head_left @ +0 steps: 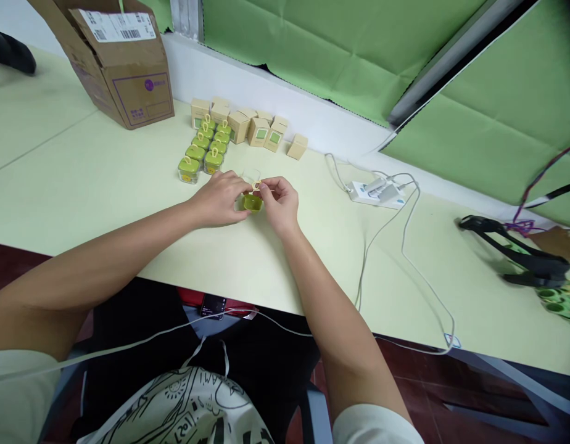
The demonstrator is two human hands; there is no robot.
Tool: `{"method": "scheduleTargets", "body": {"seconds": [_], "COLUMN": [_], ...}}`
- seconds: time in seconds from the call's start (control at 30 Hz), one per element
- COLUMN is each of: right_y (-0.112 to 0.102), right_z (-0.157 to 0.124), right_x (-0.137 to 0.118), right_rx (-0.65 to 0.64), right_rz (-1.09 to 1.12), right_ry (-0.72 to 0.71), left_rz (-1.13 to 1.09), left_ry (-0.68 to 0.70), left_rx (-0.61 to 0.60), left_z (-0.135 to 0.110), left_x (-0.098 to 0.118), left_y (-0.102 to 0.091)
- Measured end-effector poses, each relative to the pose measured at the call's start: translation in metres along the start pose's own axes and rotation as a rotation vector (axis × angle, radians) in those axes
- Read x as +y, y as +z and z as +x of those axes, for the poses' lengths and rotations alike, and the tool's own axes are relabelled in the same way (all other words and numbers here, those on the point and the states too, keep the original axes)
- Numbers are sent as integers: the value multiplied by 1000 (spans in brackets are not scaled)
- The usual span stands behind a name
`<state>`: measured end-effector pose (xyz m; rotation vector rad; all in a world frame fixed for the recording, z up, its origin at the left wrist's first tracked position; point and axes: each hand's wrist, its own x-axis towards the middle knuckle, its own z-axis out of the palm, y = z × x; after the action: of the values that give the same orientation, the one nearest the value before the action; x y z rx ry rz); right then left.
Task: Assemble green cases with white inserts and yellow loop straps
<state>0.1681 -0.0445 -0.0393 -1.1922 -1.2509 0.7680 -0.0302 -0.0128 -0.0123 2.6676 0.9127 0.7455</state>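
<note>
My left hand (224,198) is closed around the side of a small green lid (253,203), its hollow underside facing me. My right hand (281,202) pinches a pale yellow loop (256,184) at the lid's far edge, and its fingertips hide part of it. Just behind my fingers stands a clear container (251,174), partly covered by them. To the left, several small clear jars with green lids and yellow loops (189,169) stand in two rows.
Several small kraft boxes (258,132) line the wall behind the jars. A large open cardboard carton (141,92) stands at the back left. On the right are a white power strip (376,193) with loose cables and a black stand-like object (520,253).
</note>
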Motion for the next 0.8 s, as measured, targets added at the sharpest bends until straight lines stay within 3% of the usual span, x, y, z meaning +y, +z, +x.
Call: {"method": "scheduleTargets", "body": {"seconds": [0.23,0.8], "right_y": [-2,-5], "right_z": [3,4], "right_x": [14,15], "right_rx": [-19,-26], "right_rz": [-18,-77], "right_ry": [-39,-14], "left_rz": [18,46], "left_ry": [-27,2], "left_rx": [9,36], "left_z": [-2,-4], "left_x": [2,-1], "left_y": [10,20]}}
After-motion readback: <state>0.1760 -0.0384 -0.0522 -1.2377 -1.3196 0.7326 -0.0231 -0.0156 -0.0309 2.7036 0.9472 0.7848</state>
